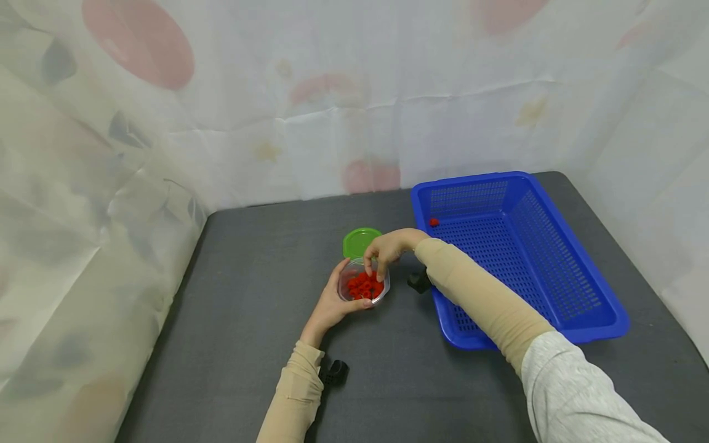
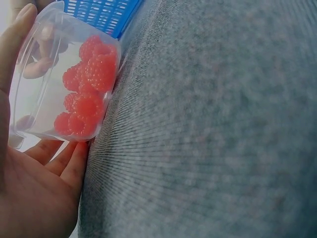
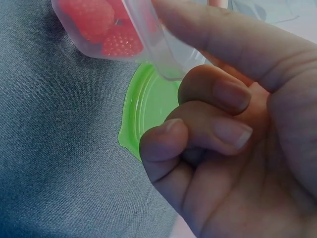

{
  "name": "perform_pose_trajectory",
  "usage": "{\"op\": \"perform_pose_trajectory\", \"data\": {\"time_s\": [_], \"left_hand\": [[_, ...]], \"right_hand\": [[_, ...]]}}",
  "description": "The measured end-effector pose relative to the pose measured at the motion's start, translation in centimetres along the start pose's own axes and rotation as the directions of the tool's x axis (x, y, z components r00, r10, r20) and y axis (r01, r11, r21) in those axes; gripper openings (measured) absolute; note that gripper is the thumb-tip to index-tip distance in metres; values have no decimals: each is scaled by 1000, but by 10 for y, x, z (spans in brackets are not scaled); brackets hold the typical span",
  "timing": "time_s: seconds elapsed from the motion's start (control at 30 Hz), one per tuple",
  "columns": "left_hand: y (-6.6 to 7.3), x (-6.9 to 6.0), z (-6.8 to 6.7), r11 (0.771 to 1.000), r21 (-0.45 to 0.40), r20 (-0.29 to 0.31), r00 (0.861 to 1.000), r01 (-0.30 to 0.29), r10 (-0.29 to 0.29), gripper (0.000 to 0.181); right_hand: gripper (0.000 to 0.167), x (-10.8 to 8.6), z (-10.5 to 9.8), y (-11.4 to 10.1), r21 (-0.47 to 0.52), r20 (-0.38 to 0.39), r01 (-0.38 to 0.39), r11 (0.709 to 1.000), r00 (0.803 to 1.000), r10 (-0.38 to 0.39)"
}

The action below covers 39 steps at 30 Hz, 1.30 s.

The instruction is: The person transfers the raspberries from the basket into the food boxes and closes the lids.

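Note:
A clear plastic tub (image 1: 348, 275) with several red raspberries (image 1: 364, 285) in its bottom stands on the grey table. My left hand (image 1: 331, 306) holds it from the near left side, thumb and fingers around the wall. In the left wrist view, the raspberries (image 2: 89, 79) show through the wall. My right hand (image 1: 389, 246) reaches over the rim from the far right, index finger and thumb pointing down, apart. Its other fingers (image 3: 208, 121) are curled in the right wrist view; the fingertips are partly hidden. A green lid (image 1: 359, 242) lies just behind the tub.
A blue perforated basket (image 1: 554, 295) stands on the right of the table, partly under my right forearm. One red raspberry (image 1: 434, 222) lies in its far left corner. Printed white curtains (image 1: 332, 147) border the back and sides of the table (image 1: 249, 295).

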State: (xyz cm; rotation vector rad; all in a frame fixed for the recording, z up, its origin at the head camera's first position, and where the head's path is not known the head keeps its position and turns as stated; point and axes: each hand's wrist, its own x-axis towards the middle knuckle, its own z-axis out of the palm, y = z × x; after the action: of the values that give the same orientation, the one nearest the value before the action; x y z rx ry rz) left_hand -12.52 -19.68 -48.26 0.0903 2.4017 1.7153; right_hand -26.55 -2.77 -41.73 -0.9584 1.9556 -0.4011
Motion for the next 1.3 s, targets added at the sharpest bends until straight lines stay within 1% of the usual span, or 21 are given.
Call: {"op": "perform_pose_trajectory", "data": {"time_s": [0.13, 0.23, 0.47, 0.6, 0.7, 0.8, 0.9, 1.0, 1.13, 1.2, 1.3], "left_hand": [[-1, 1, 0, 1000, -23, 12, 1000, -1, 1, 102], [0, 1, -1, 1000, -26, 11, 1000, -2, 2, 102], [0, 0, -2, 1000, -16, -3, 1000, 3, -3, 101], [1, 0, -2, 1000, -8, -8, 1000, 10, -10, 101], [2, 0, -1, 1000, -3, -9, 1000, 15, -15, 101], [1, 0, 0, 1000, -2, -11, 1000, 14, -14, 100], [0, 0, 1, 1000, -2, -16, 1000, 8, -8, 100], [0, 1, 2, 1000, -5, -21, 1000, 1, -1, 100], [-1, 0, 2, 1000, -6, -24, 1000, -7, 6, 99], [-1, -1, 2, 1000, -8, -23, 1000, -9, 9, 99], [-1, -1, 2, 1000, -12, -22, 1000, -11, 11, 99]], "right_hand": [[18, -4, -2, -3, -14, -19, 11, 1000, 1000, -11], [21, -9, -5, -6, -19, -43, 29, 999, 999, -30], [26, -26, -17, -9, 50, -105, 113, 992, 989, -107], [28, -40, -24, -9, 91, -168, 158, 983, 976, -141], [25, -53, -28, -7, 133, -241, 193, 972, 958, -158], [22, -64, -32, 0, 174, -330, 218, 960, 932, -152], [24, -74, -34, 12, 211, -431, 234, 949, 894, -125], [27, -83, -33, 27, 261, -521, 249, 933, 849, -81], [28, -92, -30, 47, 345, -601, 276, 897, 799, -14], [28, -95, -27, 58, 376, -637, 292, 880, 770, 17], [30, -96, -23, 74, 414, -691, 304, 858, 718, 79]]}}
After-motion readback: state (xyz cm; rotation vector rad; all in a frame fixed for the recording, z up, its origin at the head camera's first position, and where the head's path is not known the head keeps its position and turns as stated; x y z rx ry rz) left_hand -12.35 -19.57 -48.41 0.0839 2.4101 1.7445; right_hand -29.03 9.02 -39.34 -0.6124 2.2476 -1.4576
